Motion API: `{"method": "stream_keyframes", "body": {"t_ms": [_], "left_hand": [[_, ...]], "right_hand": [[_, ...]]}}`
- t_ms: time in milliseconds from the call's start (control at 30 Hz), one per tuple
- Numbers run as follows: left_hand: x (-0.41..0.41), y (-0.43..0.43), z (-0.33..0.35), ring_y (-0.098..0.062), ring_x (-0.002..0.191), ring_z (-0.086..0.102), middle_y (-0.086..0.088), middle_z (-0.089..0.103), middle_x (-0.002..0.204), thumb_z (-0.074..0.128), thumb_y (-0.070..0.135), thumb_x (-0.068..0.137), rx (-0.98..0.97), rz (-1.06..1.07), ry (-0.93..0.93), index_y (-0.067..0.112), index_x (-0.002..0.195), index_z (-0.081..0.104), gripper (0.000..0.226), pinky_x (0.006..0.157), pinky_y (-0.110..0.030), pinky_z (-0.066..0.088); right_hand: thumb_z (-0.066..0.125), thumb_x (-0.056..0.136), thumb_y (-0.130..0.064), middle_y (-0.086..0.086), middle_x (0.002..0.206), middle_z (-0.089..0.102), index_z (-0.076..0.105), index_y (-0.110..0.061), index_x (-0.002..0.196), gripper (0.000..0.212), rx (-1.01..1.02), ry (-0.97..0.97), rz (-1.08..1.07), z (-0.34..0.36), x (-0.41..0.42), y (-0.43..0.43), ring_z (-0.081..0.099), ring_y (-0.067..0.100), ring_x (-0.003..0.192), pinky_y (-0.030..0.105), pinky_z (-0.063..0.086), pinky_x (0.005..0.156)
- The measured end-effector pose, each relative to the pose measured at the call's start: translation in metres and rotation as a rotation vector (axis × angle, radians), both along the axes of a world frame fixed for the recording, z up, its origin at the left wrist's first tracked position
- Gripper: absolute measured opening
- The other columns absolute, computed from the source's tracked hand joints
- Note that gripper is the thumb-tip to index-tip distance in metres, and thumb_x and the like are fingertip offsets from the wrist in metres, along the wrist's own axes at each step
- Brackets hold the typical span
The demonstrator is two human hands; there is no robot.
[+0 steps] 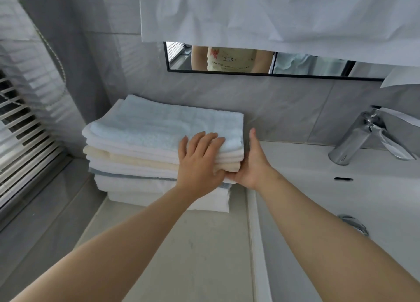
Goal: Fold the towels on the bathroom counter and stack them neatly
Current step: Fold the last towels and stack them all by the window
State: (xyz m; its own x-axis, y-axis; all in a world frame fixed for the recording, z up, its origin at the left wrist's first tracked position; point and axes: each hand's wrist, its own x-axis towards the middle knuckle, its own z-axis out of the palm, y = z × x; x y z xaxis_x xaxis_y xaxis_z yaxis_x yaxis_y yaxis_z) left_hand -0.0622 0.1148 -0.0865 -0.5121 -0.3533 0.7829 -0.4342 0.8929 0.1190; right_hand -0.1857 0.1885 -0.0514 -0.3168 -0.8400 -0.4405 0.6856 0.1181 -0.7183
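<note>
While the stack of folded towels (159, 156) sits at the back left corner of the counter (181, 245), tight against the tiled wall, both hands are squaring up its right end. A pale blue towel (163, 124) lies on top, with white, cream and grey-blue layers below it and the lowest white ones jutting forward towards the counter's front edge. Spread flat, the left hand (200, 161) presses its palm over the near right corner of the pile, fingers splayed on the blue towel and gripping nothing. Held open and edge-on, the right hand (252, 163) has its fingers straight against the stack's right side while its thumb seems to tuck under the upper layers; whether it pinches any cloth I cannot tell. All the towels in view look folded, so the job appears close to done, with only tidying left. The likely trouble is uneven pushing: the upper layers overhang the lower ones on the right, so a firm shove from the side could slide or tilt the top half to the left, or rumple the blue towel's fold. The pale stone counter runs into a white sink (341, 199) on the right with a chrome tap (356, 140) behind it; a mirror (250, 61) hangs above, partly covered by white cloth (272, 13), and slatted blinds (27, 129) fill the left
</note>
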Motion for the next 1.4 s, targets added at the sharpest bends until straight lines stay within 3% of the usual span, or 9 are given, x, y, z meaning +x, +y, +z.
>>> {"method": "stream_keyframes", "body": {"t_ms": [100,200,333,500,700,867,1033,1267,1400], "left_hand": [[0.011,0.017,-0.003,-0.02,0.102,0.045,-0.006,0.056,0.106,0.053,0.035,0.07,0.169,0.065,0.211,0.018,0.108,0.053,0.041,0.088,-0.03,0.03],[0.019,0.032,0.009,-0.019,0.083,0.049,0.0,0.052,0.089,0.05,0.031,0.088,0.749,0.148,0.334,0.017,0.087,0.05,0.014,0.069,-0.025,0.036],[0.024,0.032,0.025,-0.019,0.065,0.05,-0.002,0.051,0.067,0.038,0.053,0.095,1.416,0.237,0.346,0.014,0.069,0.048,0.048,0.059,-0.028,0.039],[0.029,0.026,0.044,-0.025,0.079,0.062,-0.012,0.06,0.092,0.051,0.07,0.079,2.077,0.058,0.682,0.005,0.097,0.053,0.067,0.066,-0.034,0.054],[0.046,-0.025,0.07,-0.036,0.107,0.054,-0.011,0.049,0.125,0.077,0.065,0.058,2.039,0.148,1.209,0.018,0.132,0.042,0.094,0.09,-0.048,0.052],[0.075,-0.077,0.077,-0.035,0.109,0.048,-0.002,0.046,0.126,0.077,0.076,0.024,1.915,0.421,1.276,0.028,0.134,0.036,0.127,0.091,-0.054,0.041],[0.095,-0.094,0.091,-0.028,0.104,0.047,0.002,0.047,0.115,0.076,0.054,0.065,1.843,0.395,1.133,0.022,0.126,0.04,0.078,0.095,-0.05,0.038],[0.103,-0.106,0.075,-0.021,0.097,0.043,0.002,0.044,0.112,0.068,0.035,0.078,1.648,0.432,1.172,0.023,0.135,0.033,0.068,0.085,-0.032,0.044],[0.102,-0.113,0.081,-0.018,0.086,0.049,0.004,0.04,0.082,0.068,0.032,0.077,1.59,0.384,1.236,0.024,0.124,0.042,0.054,0.08,-0.028,0.049]], "right_hand": [[0.062,0.074,-0.065,0.013,0.109,0.07,0.064,-0.017,0.116,0.064,0.086,0.121,0.047,0.018,0.0,-0.006,0.067,0.031,0.1,0.048,0.051,0.09],[0.071,0.076,-0.043,0.011,0.101,0.069,0.062,-0.019,0.11,0.043,0.146,0.208,0.033,0.028,0.001,-0.011,0.067,0.029,0.085,0.038,0.056,0.077],[0.065,0.082,-0.029,0.007,0.076,0.065,0.063,-0.014,0.105,0.028,0.198,0.244,-0.03,0.031,0.003,-0.018,0.062,0.023,0.066,0.028,0.053,0.055],[0.06,0.081,-0.026,0.004,0.068,0.063,0.063,-0.015,0.089,0.014,0.17,0.256,-0.05,0.04,0.001,-0.026,0.061,0.02,0.064,0.026,0.05,0.05],[0.06,0.081,-0.024,0.005,0.073,0.063,0.062,-0.014,0.099,0.021,0.164,0.231,-0.02,0.037,-0.002,-0.022,0.061,0.02,0.065,0.024,0.049,0.045],[0.057,0.083,-0.021,0.006,0.075,0.063,0.063,-0.013,0.092,0.013,0.168,0.261,0.017,0.031,-0.007,-0.021,0.062,0.021,0.066,0.025,0.051,0.047],[0.054,0.079,-0.017,0.007,0.078,0.064,0.064,-0.011,0.09,0.016,0.185,0.214,0.043,0.021,-0.012,-0.018,0.063,0.024,0.07,0.03,0.054,0.06],[0.083,0.052,-0.038,0.0,0.077,0.064,0.065,-0.019,0.09,0.046,0.306,0.124,0.037,0.022,-0.014,-0.023,0.062,0.02,0.072,0.029,0.051,0.057],[0.071,0.075,-0.031,0.004,0.077,0.066,0.069,-0.013,0.082,0.02,0.155,0.166,0.042,0.028,-0.015,-0.027,0.063,0.021,0.069,0.029,0.053,0.064]]}}
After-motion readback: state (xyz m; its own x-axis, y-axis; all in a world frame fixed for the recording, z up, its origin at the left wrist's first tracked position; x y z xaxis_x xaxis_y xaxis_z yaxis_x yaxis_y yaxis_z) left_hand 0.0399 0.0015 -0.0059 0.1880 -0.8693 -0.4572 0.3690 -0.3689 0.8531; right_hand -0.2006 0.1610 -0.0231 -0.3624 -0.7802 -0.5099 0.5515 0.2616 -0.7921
